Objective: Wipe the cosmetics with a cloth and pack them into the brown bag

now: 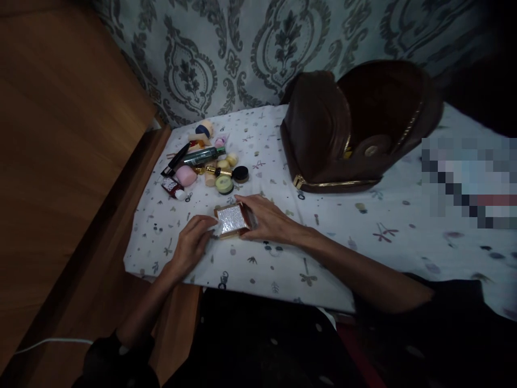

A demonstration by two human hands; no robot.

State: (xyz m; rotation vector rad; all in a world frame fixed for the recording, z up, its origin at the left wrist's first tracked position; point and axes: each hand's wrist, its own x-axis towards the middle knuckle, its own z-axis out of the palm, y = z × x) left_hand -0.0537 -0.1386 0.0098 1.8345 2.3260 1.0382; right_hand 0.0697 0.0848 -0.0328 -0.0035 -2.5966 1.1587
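A small square box with a shiny silver top and gold-brown sides (pixel 232 220) lies on the white patterned sheet (pixel 343 237). My left hand (pixel 193 243) touches its left edge with curled fingertips. Around the box's right side and far edge, my right hand (pixel 269 218) grips with its fingers wrapped on it. Both hands hold the box just above the sheet's near edge.
A pile of cosmetics (pixel 204 161), with tubes, small jars, sponges and a mascara, lies at the back left. An open brown leather bag (pixel 355 129) stands at the back right. A wooden panel (pixel 60 161) runs along the left. Patterned fabric (pixel 250 48) hangs behind.
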